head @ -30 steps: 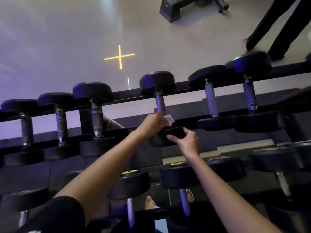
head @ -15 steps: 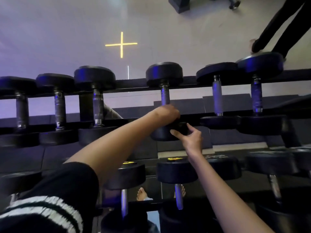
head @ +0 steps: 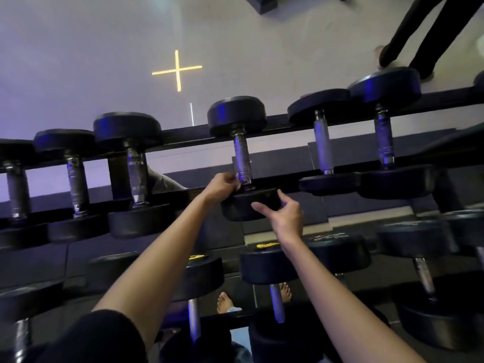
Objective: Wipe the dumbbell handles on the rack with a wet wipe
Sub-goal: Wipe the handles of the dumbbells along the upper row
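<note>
A black dumbbell lies across the top tier of the rack, its metal handle running away from me. My left hand grips the near end of that handle, pinching a white wet wipe against it; only a small corner of the wipe shows. My right hand has its fingers curled round the dumbbell's near black head, thumb on top.
Several more black dumbbells fill the top tier on both sides, with handles at left and right. A lower tier of dumbbells sits under my forearms. A person's dark legs stand beyond the rack at upper right.
My left hand slid back down the handle toward the near head, exposing more of the metal. My right hand stayed on the near head.
</note>
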